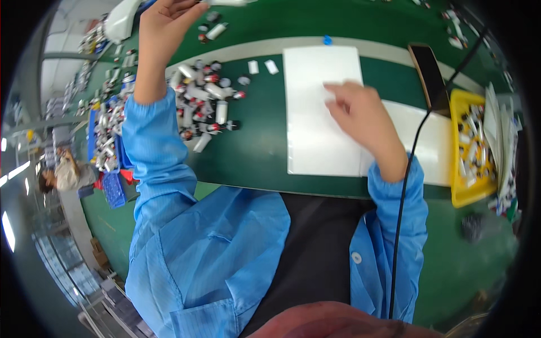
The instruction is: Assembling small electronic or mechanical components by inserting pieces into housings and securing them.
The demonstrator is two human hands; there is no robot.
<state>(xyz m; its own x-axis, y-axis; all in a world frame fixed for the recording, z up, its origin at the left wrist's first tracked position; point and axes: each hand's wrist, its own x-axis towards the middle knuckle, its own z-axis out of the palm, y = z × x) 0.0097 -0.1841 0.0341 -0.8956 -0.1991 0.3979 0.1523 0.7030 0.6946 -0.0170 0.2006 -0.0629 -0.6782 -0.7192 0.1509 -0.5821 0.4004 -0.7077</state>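
My left hand point(164, 25) reaches to the far left, its fingers partly cut off by the upper edge. Thumb and fingers look closed together, and what they hold, if anything, is hidden. A white piece point(228, 2) shows right beside the thumb tip. Over a white sheet point(315, 141) hovers my right hand point(356, 110), slightly blurred, with its index finger stretched out and the thumb apart; nothing is in it. Below my left wrist lies a pile of small white cylinders with dark and red ends point(203, 93). Two small white pieces point(271, 67) lie between pile and sheet.
A dark phone-like slab point(429, 73) lies at the far right, beside a yellow bin point(455, 169) of small parts. A black cable point(410, 152) crosses before my right forearm. Blue bins point(119, 147) stand at left. A small blue piece point(327, 40) sits beyond the sheet. Another person point(76, 173) is at far left.
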